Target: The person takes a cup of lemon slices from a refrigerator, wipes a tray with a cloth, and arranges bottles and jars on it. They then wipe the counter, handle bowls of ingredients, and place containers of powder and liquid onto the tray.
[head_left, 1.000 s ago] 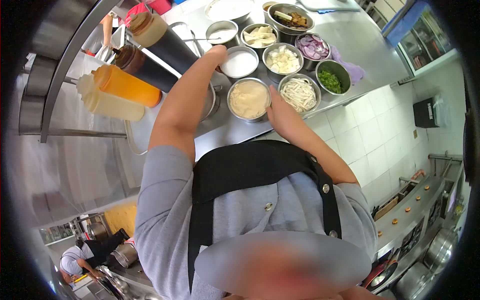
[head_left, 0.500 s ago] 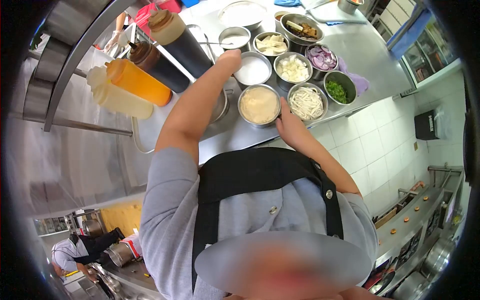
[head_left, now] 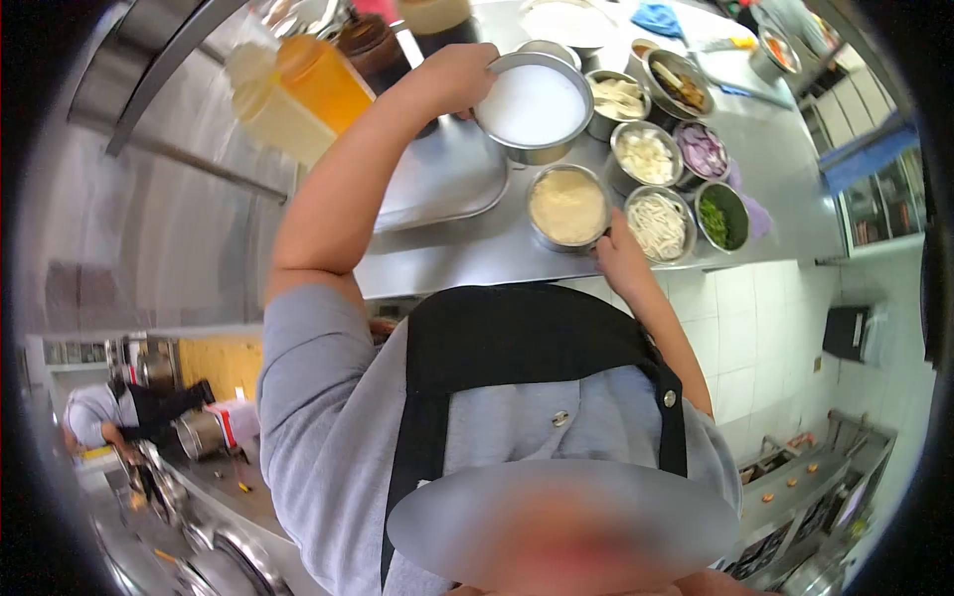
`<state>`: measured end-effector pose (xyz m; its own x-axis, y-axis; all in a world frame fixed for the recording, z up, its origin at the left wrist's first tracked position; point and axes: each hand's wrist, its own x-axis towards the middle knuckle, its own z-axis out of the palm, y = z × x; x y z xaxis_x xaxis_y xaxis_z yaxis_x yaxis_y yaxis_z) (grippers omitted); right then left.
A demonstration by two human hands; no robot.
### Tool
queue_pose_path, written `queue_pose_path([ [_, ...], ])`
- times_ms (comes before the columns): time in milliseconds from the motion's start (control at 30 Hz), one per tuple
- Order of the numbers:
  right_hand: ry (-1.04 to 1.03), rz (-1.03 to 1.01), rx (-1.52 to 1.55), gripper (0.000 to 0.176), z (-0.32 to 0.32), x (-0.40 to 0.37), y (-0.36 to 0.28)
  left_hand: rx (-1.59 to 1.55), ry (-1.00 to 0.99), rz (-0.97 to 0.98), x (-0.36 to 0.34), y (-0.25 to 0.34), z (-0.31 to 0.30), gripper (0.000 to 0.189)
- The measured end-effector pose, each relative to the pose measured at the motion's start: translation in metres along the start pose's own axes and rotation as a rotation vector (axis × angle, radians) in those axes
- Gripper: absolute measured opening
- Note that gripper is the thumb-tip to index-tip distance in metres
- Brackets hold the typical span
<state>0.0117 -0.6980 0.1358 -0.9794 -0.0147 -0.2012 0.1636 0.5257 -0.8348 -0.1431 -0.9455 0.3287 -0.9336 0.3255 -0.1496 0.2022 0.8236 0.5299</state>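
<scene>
My left hand (head_left: 462,77) is closed on the rim of a round metal container of white liquid (head_left: 535,104). It looks raised above the table, overlapping another metal container behind it. My right hand (head_left: 621,248) has its fingers at the right rim of a metal container of pale beige powder (head_left: 568,206), which stands near the table's front edge; part of the grip is hidden. Right beside that hand is a container of white strips (head_left: 657,224).
Metal containers of diced white pieces (head_left: 646,156), sliced purple onion (head_left: 701,149) and chopped greens (head_left: 717,221) stand to the right. A metal tray (head_left: 442,179) lies below my left forearm. Squeeze bottles (head_left: 323,74) stand at left. Another person (head_left: 109,412) bends at far lower left.
My left hand has taken the white-liquid container up, and it appears larger and closer. My right hand stays at the powder container. The whole view has shifted.
</scene>
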Motion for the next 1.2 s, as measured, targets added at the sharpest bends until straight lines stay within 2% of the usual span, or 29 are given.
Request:
queue_pose_path([
  [100, -0.083, 0.131, 0.302, 0.053, -0.003, -0.005, -0.017, -0.017, 0.054, -0.048, -0.047, -0.041, -0.020, 0.030],
  [133, -0.043, 0.119, 0.352, 0.054, 0.002, -0.007, -0.014, -0.011, 0.073, -0.075, -0.061, -0.057, -0.027, 0.030],
  [167, -0.092, 0.206, 0.396, 0.052, 0.002, -0.005, -0.017, -0.004, 0.089, -0.100, -0.076, -0.073, -0.033, 0.030],
  [233, -0.181, 0.388, 0.476, 0.049, -0.001, -0.003, -0.027, -0.066, 0.098, -0.241, -0.105, -0.104, -0.043, 0.028],
  [267, -0.196, 0.414, 0.466, 0.043, 0.001, -0.002, -0.032, -0.098, 0.101, -0.306, -0.118, -0.118, -0.048, 0.027],
  [467, -0.136, 0.389, 0.513, 0.034, 0.009, 0.007, -0.039, -0.165, 0.317, -0.509, -0.166, -0.193, -0.054, 0.024],
  [567, -0.068, 0.381, 0.507, 0.028, 0.011, 0.006, -0.035, -0.194, 0.269, -0.545, -0.173, -0.222, -0.057, 0.023],
  [700, 0.016, 0.363, 0.474, 0.024, 0.010, -0.009, -0.036, -0.292, 0.269, -0.510, -0.177, -0.239, -0.053, 0.023],
  [800, 0.042, 0.347, 0.471, 0.022, -0.001, -0.023, -0.028, -0.266, 0.326, -0.511, -0.176, -0.230, -0.049, 0.026],
  [900, 0.031, 0.349, 0.389, 0.021, -0.023, -0.045, -0.055, -0.180, 0.416, -0.492, -0.173, -0.238, -0.037, 0.032],
  [1033, -0.016, 0.279, 0.351, 0.026, -0.044, -0.063, -0.128, -0.068, 0.396, -0.490, -0.174, -0.238, -0.037, 0.037],
  [1100, -0.068, 0.242, 0.307, 0.027, -0.040, -0.059, -0.166, -0.064, 0.368, -0.492, -0.173, -0.244, -0.038, 0.038],
  [1200, -0.131, 0.137, 0.332, 0.027, -0.014, -0.034, -0.197, -0.117, 0.381, -0.393, -0.169, -0.275, -0.034, 0.034],
])
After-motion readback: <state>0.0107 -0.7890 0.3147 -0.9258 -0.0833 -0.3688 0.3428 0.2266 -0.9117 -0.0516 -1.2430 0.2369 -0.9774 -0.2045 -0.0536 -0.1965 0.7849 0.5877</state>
